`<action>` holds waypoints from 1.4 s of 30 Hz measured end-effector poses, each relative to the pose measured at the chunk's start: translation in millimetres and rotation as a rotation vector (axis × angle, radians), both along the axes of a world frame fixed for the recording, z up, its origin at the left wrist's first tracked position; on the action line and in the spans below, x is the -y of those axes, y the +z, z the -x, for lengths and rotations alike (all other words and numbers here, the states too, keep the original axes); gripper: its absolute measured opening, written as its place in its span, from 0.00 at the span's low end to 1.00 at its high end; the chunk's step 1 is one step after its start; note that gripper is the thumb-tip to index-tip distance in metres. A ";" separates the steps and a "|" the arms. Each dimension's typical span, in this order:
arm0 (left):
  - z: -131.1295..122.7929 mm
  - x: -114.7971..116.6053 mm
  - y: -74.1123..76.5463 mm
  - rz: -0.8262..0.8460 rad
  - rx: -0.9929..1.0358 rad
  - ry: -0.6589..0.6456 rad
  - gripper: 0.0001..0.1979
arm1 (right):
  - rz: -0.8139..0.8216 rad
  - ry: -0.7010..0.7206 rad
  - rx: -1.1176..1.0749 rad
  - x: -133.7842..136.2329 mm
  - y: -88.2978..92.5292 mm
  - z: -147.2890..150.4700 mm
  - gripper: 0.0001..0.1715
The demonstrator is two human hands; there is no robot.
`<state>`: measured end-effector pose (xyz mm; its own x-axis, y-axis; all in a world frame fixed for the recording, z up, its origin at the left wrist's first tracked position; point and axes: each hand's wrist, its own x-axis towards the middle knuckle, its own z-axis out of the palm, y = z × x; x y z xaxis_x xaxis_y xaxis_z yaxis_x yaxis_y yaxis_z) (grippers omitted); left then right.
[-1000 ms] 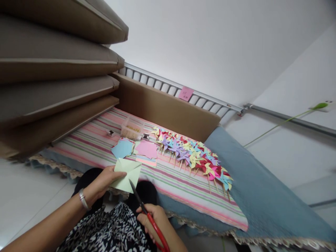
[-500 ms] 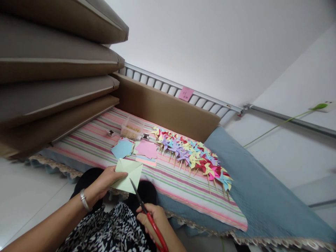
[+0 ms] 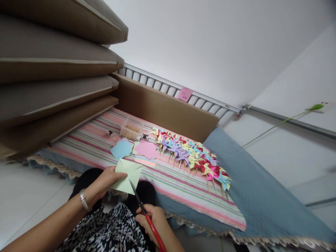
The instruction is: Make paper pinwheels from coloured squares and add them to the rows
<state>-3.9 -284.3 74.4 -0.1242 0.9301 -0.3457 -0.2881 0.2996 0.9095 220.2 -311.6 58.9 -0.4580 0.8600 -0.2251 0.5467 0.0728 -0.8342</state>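
Note:
A square sheet of pale green paper (image 3: 128,182) with diagonal lines is pinched at its left side by my left hand (image 3: 110,178), which wears a silver bangle. My right hand (image 3: 154,217) grips red-handled scissors (image 3: 140,202), their blades closed together at the paper's lower right part. Just beyond the sheet lie a stack of blue paper (image 3: 121,148) and a stack of pink paper (image 3: 146,149). Finished paper pinwheels (image 3: 183,150) on wooden sticks spread over the striped cloth to the right.
Behind the paper stacks stands a clear plastic box (image 3: 130,128) of small yellowish pieces. The striped cloth (image 3: 189,190) covers a bed edge. Large brown cushions (image 3: 57,66) are piled at the left. A pink note (image 3: 185,93) hangs on the metal rail at the back.
The view has shifted slightly. Both hands, the paper and the scissors keep nearly the same places, with the blades still at the sheet.

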 end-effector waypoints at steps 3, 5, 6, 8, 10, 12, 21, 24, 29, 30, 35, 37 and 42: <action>6.5 -1.4 0.2 -0.015 -0.035 0.007 0.14 | -0.067 0.034 0.026 0.6 -5.0 -6.7 0.09; 13.4 -2.9 -1.1 -0.020 -0.057 -0.005 0.15 | -0.101 0.060 0.066 -0.5 -12.0 -16.7 0.14; 16.8 -3.6 -2.1 -0.018 -0.065 -0.023 0.16 | -0.118 0.056 0.079 -2.0 -16.0 -22.8 0.17; 21.4 -4.4 -4.4 -0.004 -0.074 -0.080 0.16 | -0.149 0.031 0.058 -7.1 -22.4 -34.6 0.23; 20.9 -4.0 -6.7 0.014 -0.078 -0.164 0.15 | -0.186 -0.009 -0.008 -14.7 -24.0 -42.2 0.27; 14.9 -2.4 -8.6 0.018 -0.069 -0.275 0.13 | -0.222 -0.062 -0.076 -23.4 -19.6 -41.5 0.29; -6.9 1.2 -7.5 0.011 -0.004 -0.490 0.13 | -0.062 -0.103 -0.500 -48.7 1.1 23.2 0.23; -0.3 2.4 -5.9 -0.011 0.106 -0.388 0.14 | -0.078 -0.221 -0.609 -52.0 -4.9 33.3 0.20; -12.7 5.6 -19.9 -0.041 0.370 -0.095 0.10 | -0.182 -0.405 -0.682 -52.2 -10.3 42.6 0.19; -18.9 5.8 -23.6 -0.052 0.399 -0.069 0.09 | -0.206 -0.430 -0.671 -51.2 -10.7 45.2 0.19; -35.6 3.2 -29.3 -0.074 0.393 0.008 0.16 | -0.260 -0.448 -0.584 -42.4 -11.9 56.2 0.17; -29.1 1.6 -25.3 -0.060 0.315 0.069 0.18 | -0.207 -0.402 -0.574 -38.6 -13.2 54.9 0.19; 1.2 -0.6 -19.1 -0.044 0.148 0.104 0.18 | 0.028 -0.274 -0.376 -24.8 -22.6 29.6 0.26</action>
